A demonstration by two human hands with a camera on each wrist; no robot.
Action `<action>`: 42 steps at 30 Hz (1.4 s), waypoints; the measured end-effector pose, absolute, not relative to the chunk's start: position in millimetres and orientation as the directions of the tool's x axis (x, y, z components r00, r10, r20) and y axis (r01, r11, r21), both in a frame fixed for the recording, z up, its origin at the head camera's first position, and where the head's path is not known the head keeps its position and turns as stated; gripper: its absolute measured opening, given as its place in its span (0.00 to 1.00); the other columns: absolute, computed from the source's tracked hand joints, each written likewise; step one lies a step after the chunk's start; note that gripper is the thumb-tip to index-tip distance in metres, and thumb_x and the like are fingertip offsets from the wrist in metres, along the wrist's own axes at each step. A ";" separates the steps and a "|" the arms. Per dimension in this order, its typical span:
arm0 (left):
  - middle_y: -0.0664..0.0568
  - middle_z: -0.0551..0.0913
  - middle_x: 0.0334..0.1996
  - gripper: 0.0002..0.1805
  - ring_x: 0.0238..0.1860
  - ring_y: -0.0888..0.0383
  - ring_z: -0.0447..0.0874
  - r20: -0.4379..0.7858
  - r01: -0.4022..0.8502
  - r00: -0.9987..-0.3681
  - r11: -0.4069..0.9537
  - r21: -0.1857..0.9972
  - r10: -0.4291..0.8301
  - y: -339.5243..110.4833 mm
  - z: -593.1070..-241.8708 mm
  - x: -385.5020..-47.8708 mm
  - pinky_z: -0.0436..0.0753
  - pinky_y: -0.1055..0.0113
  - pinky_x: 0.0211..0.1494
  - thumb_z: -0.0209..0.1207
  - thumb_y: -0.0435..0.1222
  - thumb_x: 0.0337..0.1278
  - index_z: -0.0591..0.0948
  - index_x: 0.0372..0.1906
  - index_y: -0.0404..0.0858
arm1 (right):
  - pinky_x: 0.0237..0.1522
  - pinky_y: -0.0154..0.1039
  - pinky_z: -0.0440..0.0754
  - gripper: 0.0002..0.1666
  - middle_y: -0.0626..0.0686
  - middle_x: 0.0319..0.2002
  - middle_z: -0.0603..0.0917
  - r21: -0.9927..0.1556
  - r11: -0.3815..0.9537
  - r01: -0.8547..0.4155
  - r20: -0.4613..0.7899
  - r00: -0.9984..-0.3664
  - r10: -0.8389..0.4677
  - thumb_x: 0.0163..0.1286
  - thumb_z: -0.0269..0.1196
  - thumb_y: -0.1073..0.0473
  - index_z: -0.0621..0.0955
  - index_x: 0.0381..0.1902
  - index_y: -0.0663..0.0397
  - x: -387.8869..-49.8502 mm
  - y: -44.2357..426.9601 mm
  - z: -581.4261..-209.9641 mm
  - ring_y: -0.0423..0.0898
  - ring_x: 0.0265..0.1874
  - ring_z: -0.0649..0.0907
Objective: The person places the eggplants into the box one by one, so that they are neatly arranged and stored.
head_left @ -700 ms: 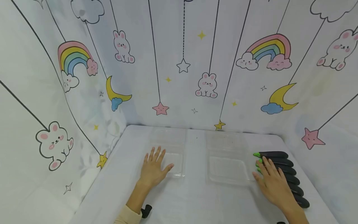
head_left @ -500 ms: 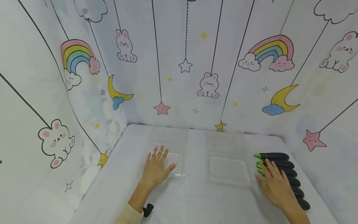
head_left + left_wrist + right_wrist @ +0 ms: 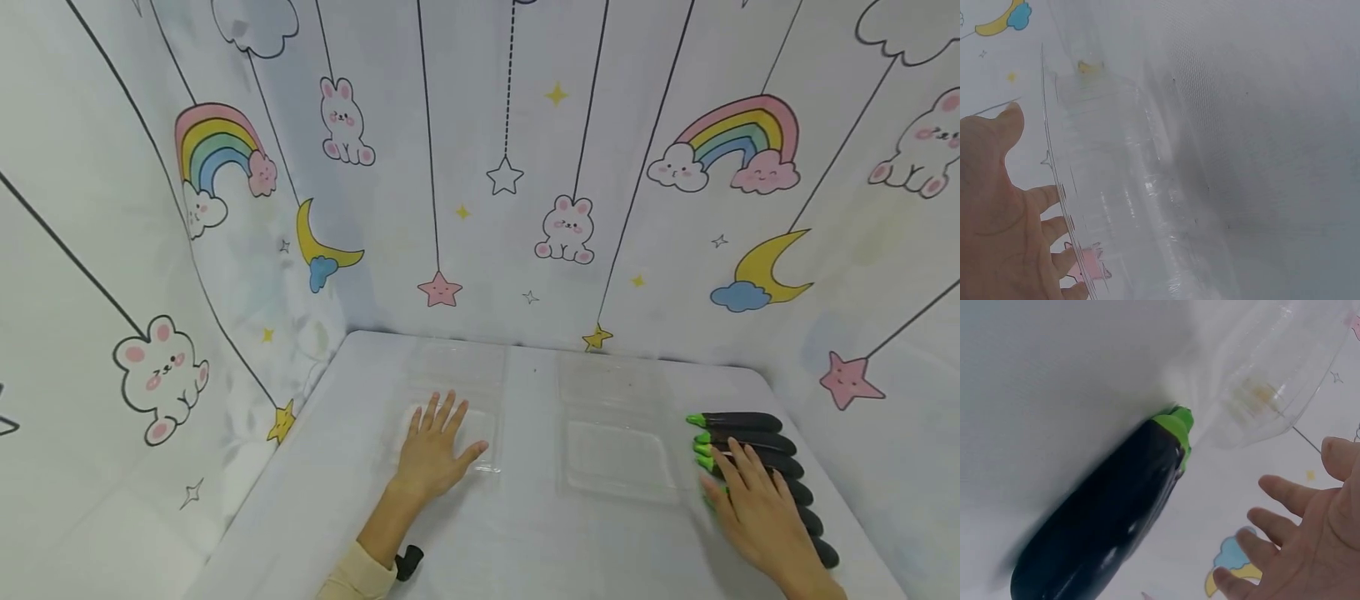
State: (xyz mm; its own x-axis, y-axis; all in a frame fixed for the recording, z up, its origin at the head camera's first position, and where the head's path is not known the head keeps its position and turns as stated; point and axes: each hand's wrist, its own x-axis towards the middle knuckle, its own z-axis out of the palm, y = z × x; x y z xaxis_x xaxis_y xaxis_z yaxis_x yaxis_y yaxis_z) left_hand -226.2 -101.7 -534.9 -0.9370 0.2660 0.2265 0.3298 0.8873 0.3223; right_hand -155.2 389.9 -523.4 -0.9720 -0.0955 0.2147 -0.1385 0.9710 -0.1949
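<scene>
My left hand (image 3: 431,458), fingers spread, hovers over a clear plastic container (image 3: 457,367) on the left of the table. In the left wrist view, the same hand (image 3: 1004,219) shows its fingertips by the container's rim (image 3: 1054,156); whether they touch it I cannot tell. My right hand (image 3: 757,508) is stretched over a row of several dark eggplants (image 3: 738,422) with green stems, partly hiding them. The right wrist view has one eggplant (image 3: 1110,506) apart from the straight, empty fingers of that hand (image 3: 1310,544).
A second clear container (image 3: 618,454) lies mid-table, between the hands. A small black object (image 3: 408,562) is beside the left sleeve (image 3: 360,575). White cloth (image 3: 480,100) printed with rabbits, stars and rainbows hangs behind and at the sides of the white table (image 3: 517,542).
The head view has turned slightly, shifting the scene rightward. My left hand has drifted a little right over its container. My right hand has drawn back slightly, uncovering more green stems.
</scene>
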 end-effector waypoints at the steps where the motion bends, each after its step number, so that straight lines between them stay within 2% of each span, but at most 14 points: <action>1: 0.43 0.54 0.83 0.45 0.84 0.39 0.44 0.226 0.333 -0.936 0.885 0.326 0.269 -100.9 -535.2 -226.5 0.47 0.37 0.84 0.46 0.67 0.73 0.62 0.82 0.41 | 0.74 0.76 0.27 0.37 0.76 0.78 0.54 -0.192 0.972 -0.137 0.209 -0.973 -0.096 0.87 0.46 0.44 0.66 0.75 0.71 -155.5 391.2 -523.8 0.70 0.81 0.43; 5: 0.43 0.55 0.83 0.46 0.83 0.39 0.45 0.229 0.342 -0.933 0.883 0.321 0.278 -98.0 -536.9 -227.2 0.49 0.37 0.83 0.47 0.67 0.73 0.63 0.82 0.41 | 0.74 0.75 0.27 0.37 0.76 0.78 0.55 -0.182 0.972 -0.146 0.217 -0.970 -0.106 0.86 0.47 0.44 0.67 0.74 0.71 -154.9 395.4 -525.8 0.70 0.81 0.44; 10: 0.48 0.51 0.84 0.48 0.84 0.43 0.43 0.224 0.345 -0.931 0.895 0.284 0.288 -92.4 -544.1 -230.1 0.49 0.40 0.84 0.39 0.72 0.72 0.60 0.83 0.46 | 0.75 0.74 0.25 0.36 0.75 0.77 0.57 -0.178 0.973 -0.149 0.235 -0.966 -0.104 0.85 0.49 0.44 0.68 0.73 0.71 -152.1 399.8 -527.2 0.69 0.81 0.44; 18: 0.48 0.51 0.84 0.48 0.84 0.45 0.42 0.215 0.372 -0.922 0.890 0.264 0.321 -79.6 -547.3 -229.8 0.49 0.41 0.85 0.35 0.73 0.72 0.57 0.84 0.47 | 0.71 0.82 0.40 0.40 0.76 0.77 0.55 -0.155 0.986 -0.065 0.192 -0.981 -0.034 0.85 0.47 0.41 0.67 0.72 0.74 -151.2 404.8 -530.6 0.73 0.80 0.45; 21: 0.48 0.52 0.84 0.48 0.84 0.44 0.43 0.216 0.386 -0.917 0.882 0.271 0.335 -75.3 -546.7 -228.4 0.50 0.41 0.84 0.35 0.72 0.72 0.58 0.84 0.47 | 0.70 0.83 0.43 0.39 0.77 0.77 0.55 -0.151 0.986 -0.070 0.207 -0.978 -0.038 0.85 0.49 0.42 0.68 0.71 0.75 -149.2 408.7 -533.0 0.74 0.79 0.45; 27: 0.47 0.53 0.84 0.47 0.84 0.42 0.43 0.219 0.411 -0.908 0.860 0.303 0.357 -65.8 -546.9 -225.7 0.51 0.40 0.84 0.37 0.71 0.73 0.60 0.83 0.45 | 0.68 0.85 0.43 0.39 0.77 0.77 0.56 -0.174 0.981 -0.090 0.216 -0.975 -0.051 0.84 0.51 0.42 0.69 0.70 0.75 -145.1 417.2 -535.2 0.76 0.78 0.47; 30: 0.50 0.51 0.84 0.46 0.84 0.43 0.42 0.207 0.411 -0.909 0.862 0.296 0.362 -59.9 -548.4 -224.8 0.50 0.42 0.85 0.35 0.71 0.73 0.58 0.84 0.47 | 0.66 0.85 0.48 0.40 0.78 0.76 0.57 -0.164 0.982 -0.088 0.215 -0.975 -0.052 0.83 0.53 0.41 0.70 0.69 0.75 -144.4 420.3 -535.6 0.78 0.76 0.51; 33: 0.49 0.51 0.84 0.46 0.84 0.42 0.42 0.203 0.422 -0.905 0.850 0.315 0.374 -55.1 -546.3 -222.3 0.52 0.42 0.84 0.37 0.70 0.74 0.58 0.84 0.46 | 0.63 0.85 0.55 0.42 0.79 0.74 0.59 -0.138 0.987 -0.079 0.217 -0.975 -0.048 0.80 0.57 0.39 0.71 0.67 0.76 -143.5 422.1 -537.8 0.80 0.73 0.55; 38: 0.45 0.52 0.84 0.44 0.84 0.40 0.45 0.193 0.439 -0.898 0.821 0.365 0.395 -44.1 -538.9 -217.2 0.55 0.41 0.83 0.42 0.66 0.76 0.59 0.83 0.44 | 0.60 0.85 0.59 0.46 0.81 0.72 0.60 -0.120 0.992 -0.028 0.207 -0.978 -0.002 0.75 0.63 0.36 0.73 0.64 0.77 -141.0 424.8 -538.5 0.81 0.69 0.59; 42: 0.45 0.51 0.84 0.43 0.84 0.40 0.45 0.181 0.441 -0.898 0.809 0.389 0.402 -36.1 -536.9 -213.8 0.55 0.42 0.83 0.42 0.65 0.77 0.58 0.84 0.44 | 0.60 0.84 0.62 0.46 0.82 0.68 0.63 -0.109 0.994 -0.003 0.202 -0.979 0.019 0.71 0.67 0.37 0.75 0.61 0.78 -140.8 424.9 -537.0 0.81 0.65 0.63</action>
State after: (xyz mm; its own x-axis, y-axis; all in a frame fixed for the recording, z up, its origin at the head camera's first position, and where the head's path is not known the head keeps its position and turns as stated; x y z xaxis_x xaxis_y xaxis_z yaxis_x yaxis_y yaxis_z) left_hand -213.8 -36.1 -536.9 -0.8976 0.4019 0.1812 0.4407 0.8088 0.3894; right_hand -140.8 424.9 -537.0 -0.9791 0.0188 0.2025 -0.0034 0.9940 -0.1090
